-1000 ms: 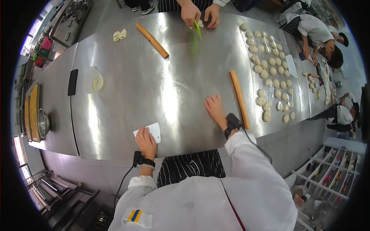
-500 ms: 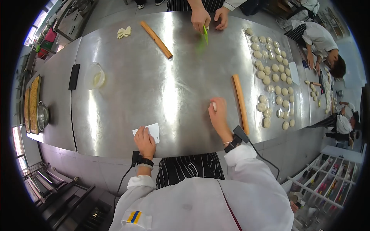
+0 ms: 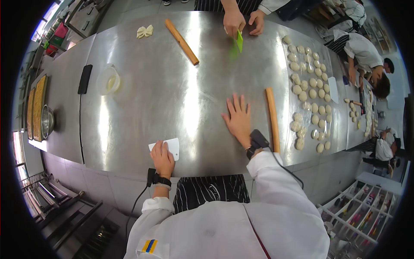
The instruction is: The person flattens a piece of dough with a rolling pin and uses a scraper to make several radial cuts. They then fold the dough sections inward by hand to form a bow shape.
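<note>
Right hand [image 3: 238,120] laid flat, fingers spread wide, on the steel table [image 3: 172,99]; left hand [image 3: 163,158] curled on a white scraper [image 3: 169,146].
The right palm is pressed on bare metal just beside a wooden rolling pin [image 3: 272,118], and nothing is gripped. The scraper is pinned near the table's front edge by left fingers drawn close together. Dough balls [image 3: 308,93] are laid out beyond the pin. Across the table a green scraper [image 3: 238,43] is held by another person's hand [image 3: 233,20].
</note>
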Demonstrator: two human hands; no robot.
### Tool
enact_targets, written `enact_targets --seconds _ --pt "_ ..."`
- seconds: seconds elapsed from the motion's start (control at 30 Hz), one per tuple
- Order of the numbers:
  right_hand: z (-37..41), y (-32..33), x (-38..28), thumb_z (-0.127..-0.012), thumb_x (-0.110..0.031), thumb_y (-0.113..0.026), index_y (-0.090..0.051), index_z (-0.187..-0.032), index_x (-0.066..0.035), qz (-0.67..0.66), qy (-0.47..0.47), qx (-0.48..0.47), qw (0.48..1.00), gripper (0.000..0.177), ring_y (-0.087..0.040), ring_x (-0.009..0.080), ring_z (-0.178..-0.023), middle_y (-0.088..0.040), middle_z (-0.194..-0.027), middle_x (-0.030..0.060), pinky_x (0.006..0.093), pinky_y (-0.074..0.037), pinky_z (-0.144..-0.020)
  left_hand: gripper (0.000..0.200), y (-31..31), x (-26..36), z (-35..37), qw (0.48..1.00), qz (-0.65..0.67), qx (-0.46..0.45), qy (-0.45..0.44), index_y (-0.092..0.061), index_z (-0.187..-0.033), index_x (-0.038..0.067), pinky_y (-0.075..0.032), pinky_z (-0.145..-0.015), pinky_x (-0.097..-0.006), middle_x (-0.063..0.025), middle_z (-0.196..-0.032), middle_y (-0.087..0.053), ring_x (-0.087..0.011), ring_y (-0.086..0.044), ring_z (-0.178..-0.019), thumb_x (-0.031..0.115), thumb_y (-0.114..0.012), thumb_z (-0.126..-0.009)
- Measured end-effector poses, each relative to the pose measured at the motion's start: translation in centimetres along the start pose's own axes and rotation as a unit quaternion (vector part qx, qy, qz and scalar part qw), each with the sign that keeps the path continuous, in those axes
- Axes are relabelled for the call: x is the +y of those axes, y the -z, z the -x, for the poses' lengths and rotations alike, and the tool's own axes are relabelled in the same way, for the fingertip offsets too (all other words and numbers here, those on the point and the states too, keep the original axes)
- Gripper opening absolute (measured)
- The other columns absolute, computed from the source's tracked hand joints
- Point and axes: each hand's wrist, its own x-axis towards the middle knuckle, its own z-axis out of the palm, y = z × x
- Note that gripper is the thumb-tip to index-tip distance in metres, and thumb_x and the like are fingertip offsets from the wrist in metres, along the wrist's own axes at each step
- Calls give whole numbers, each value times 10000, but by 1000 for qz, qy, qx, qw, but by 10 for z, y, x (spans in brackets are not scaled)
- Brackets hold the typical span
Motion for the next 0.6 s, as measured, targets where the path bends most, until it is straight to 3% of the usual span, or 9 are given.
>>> enact_targets --seconds 0.07,0.2,0.27,0.3,0.37,0.47,0.6 --pt "1 -11 7 -932 -411 -520 -405 -1430 -110 -55 -12 -41 998 593 -189 389 -1424 -237 -1549 165 582 -152 -1114 355 -1 1 0 1000 -6 -13 9 -559 -1149 6 -344 -980 -486 -183 -1259 -522 -378 -464 -1190 30 -538 -796" --pt "-1 -11 13 -932 -423 -511 -391 -1439 -116 -61 -4 -72 996 605 -176 389 -1427 -221 -1555 160 584 -151 -1112 382 -1 0 -1 1000 -11 -7 0 -557 -1166 4 -341 -983 -486 -181 -1263 -522 -378 -460 -1193 32 -537 -786" --pt "-12 -12 20 -918 -425 -527 -422 -1418 -109 -123 -73 -126 982 601 -197 403 -1416 -253 -1540 169 590 -165 -1108 383 -4 -1 -3 1000 -8 0 -2 -557 -1165 4 -340 -983 -486 -181 -1262 -522 -378 -461 -1191 32 -538 -784" --pt "-13 -9 19 -918 -425 -527 -422 -1418 -109 -122 -74 -129 981 601 -197 403 -1416 -253 -1540 169 590 -165 -1108 384 -2 0 2 1000 -9 -3 -1 -558 -1164 4 -340 -982 -486 -182 -1262 -522 -378 -461 -1188 31 -538 -782" --pt "-24 -7 16 -926 -392 -524 -415 -1421 -112 -128 -49 0 991 579 -202 404 -1412 -255 -1537 175 588 -168 -1104 384 -4 0 1 1000 -6 -4 4 -557 -1164 4 -339 -982 -488 -182 -1261 -522 -379 -459 -1189 31 -539 -781" --pt "-14 -19 22 -935 -359 -522 -399 -1423 -95 -77 -5 -26 997 568 -212 404 -1405 -254 -1535 179 591 -178 -1094 384 -8 -4 -1 1000 -15 -3 0 -560 -1157 3 -342 -985 -488 -179 -1260 -522 -373 -458 -1197 42 -541 -776" --pt "-18 -17 28 -932 -367 -529 -384 -1428 -87 -113 -19 -67 991 588 -219 395 -1404 -250 -1537 174 589 -181 -1093 388 -5 -3 2 1000 -16 -2 -7 -560 -1156 6 -348 -984 -486 -175 -1256 -524 -368 -462 -1197 53 -545 -771"
